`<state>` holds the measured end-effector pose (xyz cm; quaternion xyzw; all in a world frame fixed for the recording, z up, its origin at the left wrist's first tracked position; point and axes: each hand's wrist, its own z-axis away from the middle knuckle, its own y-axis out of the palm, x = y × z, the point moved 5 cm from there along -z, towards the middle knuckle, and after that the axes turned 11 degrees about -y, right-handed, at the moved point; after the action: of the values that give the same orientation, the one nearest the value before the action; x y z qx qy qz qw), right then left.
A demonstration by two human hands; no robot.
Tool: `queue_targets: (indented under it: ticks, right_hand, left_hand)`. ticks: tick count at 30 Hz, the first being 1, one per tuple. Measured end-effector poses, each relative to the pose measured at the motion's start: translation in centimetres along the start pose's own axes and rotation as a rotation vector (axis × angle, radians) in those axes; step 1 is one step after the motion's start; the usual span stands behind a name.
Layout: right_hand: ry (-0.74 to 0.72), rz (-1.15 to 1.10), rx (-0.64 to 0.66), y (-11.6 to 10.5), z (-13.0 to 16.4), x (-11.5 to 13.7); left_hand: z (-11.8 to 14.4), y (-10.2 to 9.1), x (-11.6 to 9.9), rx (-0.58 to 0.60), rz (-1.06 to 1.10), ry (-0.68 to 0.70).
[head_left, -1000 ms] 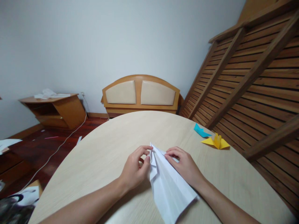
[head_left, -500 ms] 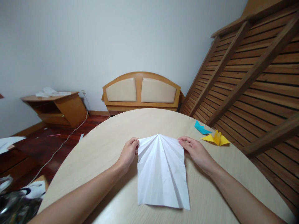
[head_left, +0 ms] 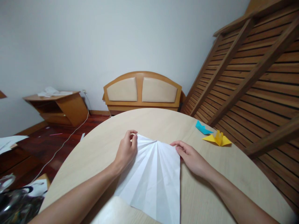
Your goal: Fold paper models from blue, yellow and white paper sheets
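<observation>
A white sheet of paper (head_left: pixel 154 174) with fan-like creases lies spread on the round light-wood table (head_left: pixel 158 124). My left hand (head_left: pixel 126 151) pinches the sheet's far left corner between thumb and fingers. My right hand (head_left: pixel 190 158) pinches the far right corner at the paper's edge. The creases run out from a point at the far edge between my hands.
A folded blue paper piece (head_left: pixel 202 128) and a yellow folded paper figure (head_left: pixel 218 139) lie at the table's right edge. Beyond the table stands a padded headboard (head_left: pixel 142 91); a slatted wooden frame (head_left: pixel 252 77) leans at the right. A low cabinet (head_left: pixel 58 107) and cable are on the left floor.
The paper went from folded narrow to opened out flat. My hands moved apart to its far corners, and the sheet has since swung so its left side sits further away.
</observation>
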<state>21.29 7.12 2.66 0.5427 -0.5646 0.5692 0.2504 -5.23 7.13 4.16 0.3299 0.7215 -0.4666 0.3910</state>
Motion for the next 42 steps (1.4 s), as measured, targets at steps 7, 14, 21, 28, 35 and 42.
queue_targets:
  ticks: [7,14,21,28,35,42]
  right_hand:
    - [-0.247,0.512,-0.035,2.4,1.7,4.3]
    - [-0.057,0.084,0.229,4.5,1.8,3.5]
    - [0.086,-0.223,0.001,4.2,0.7,0.5]
    - [0.162,-0.161,-0.016,2.7,-0.2,-2.5]
    - [-0.16,0.548,-0.163,0.6,0.6,2.7]
    - [-0.361,0.589,0.165,8.7,5.8,6.9]
  left_hand:
    - [3.1,0.7,-1.9,0.122,-0.197,0.224]
    - [5.2,0.9,-3.9,0.251,-0.291,0.342]
    - [8.0,2.2,-5.1,0.28,-0.462,0.529]
    - [9.2,5.8,-1.2,0.641,-0.744,0.221]
    - [8.4,6.1,-1.3,0.595,-0.761,0.187]
    - [7.8,6.5,-0.9,0.637,-0.82,0.209]
